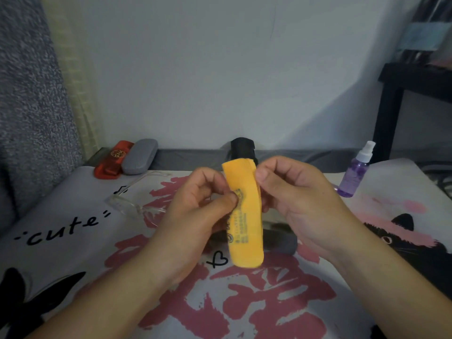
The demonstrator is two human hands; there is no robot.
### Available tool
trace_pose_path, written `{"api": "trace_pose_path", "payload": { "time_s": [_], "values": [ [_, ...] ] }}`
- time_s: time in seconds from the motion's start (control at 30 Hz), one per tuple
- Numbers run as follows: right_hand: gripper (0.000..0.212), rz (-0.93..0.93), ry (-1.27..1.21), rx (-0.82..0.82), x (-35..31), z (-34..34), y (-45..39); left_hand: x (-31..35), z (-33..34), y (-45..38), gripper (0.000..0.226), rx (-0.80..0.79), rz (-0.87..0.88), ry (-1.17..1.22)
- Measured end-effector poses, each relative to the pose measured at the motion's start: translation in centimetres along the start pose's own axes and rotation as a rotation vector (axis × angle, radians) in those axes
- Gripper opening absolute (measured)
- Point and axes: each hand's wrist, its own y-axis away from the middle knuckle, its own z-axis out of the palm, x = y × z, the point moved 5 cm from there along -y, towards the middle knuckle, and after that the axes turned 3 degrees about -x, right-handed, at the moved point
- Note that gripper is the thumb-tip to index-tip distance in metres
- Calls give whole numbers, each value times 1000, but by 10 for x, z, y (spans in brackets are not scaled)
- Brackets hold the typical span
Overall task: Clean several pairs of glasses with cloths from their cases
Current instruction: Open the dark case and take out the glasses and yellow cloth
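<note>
Both the left hand and the right hand pinch a folded orange cloth. The clear glasses, left of the cloth, seem not wiped yet; most work remains.

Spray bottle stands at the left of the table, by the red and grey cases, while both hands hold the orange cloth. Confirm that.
Not quite. The head view shows the spray bottle at the right of the table, far from the red case and grey case. Both hands, left and right, do hold the orange cloth.
</note>
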Motion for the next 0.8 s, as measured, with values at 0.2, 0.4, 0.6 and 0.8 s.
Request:
{"api": "trace_pose_path", "payload": {
  "time_s": [0.2,0.4,0.6,0.8],
  "values": [
    [18,-162,420,130,-11,-7,3,5,9,7,17,-246,41,96],
    [17,-133,487,180,-18,-3,8,18,-5,9,20,206,285,-226],
    [16,-77,358,-5,-13,11,10,14,4,10,24,24,177,-247],
    [19,-24,139,-67,-7,7,6,5,0,6,16,-20,94,-190]
  ]
}}
